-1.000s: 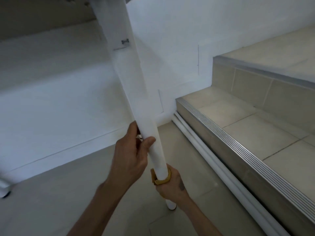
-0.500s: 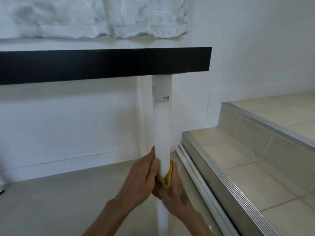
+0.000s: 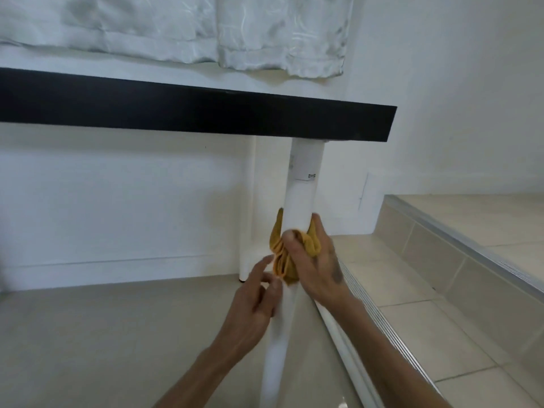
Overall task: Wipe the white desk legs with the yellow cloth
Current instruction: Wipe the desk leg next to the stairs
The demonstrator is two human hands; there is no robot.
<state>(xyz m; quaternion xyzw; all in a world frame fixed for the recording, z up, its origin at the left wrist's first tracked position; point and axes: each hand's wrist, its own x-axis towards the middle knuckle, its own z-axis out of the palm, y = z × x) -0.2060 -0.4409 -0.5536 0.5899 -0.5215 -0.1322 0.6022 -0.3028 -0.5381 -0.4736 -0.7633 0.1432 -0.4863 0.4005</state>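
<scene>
Mid-wipe on the near white desk leg [image 3: 295, 207], running top to bottom through the centre of the frame, long axis basically vertical with a slight lean toward lower left. Up top it meets the black desk edge [image 3: 194, 108]; bottom end cut off by the lower edge of the frame.

Yellow cloth [image 3: 284, 254] bunched around the leg about halfway down, folds hanging on the left and front side. Right hand [image 3: 319, 260] clamped on it, fingers curled behind the leg and thumb pressing the cloth in at the front, so cloth sandwiched between palm and leg. Left hand [image 3: 253, 304] just below and to the left, fingers loosely spread, tips right beside the dangling cloth and the leg. Touching the leg or just hovering, can't tell, a bit blurry there. Not gripping anything, by the look of it.

Key thing for the next stroke: leg runs straight up from the right hand's grip, with a clean stretch between cloth and the little label [image 3: 307, 175] near the top, and a longer stretch below. Right hand is the one doing the work, so probably a slide along that vertical axis, up or down.

Second leg [image 3: 246, 207] standing further back by the wall, left of centre, no cloth near it.
</scene>
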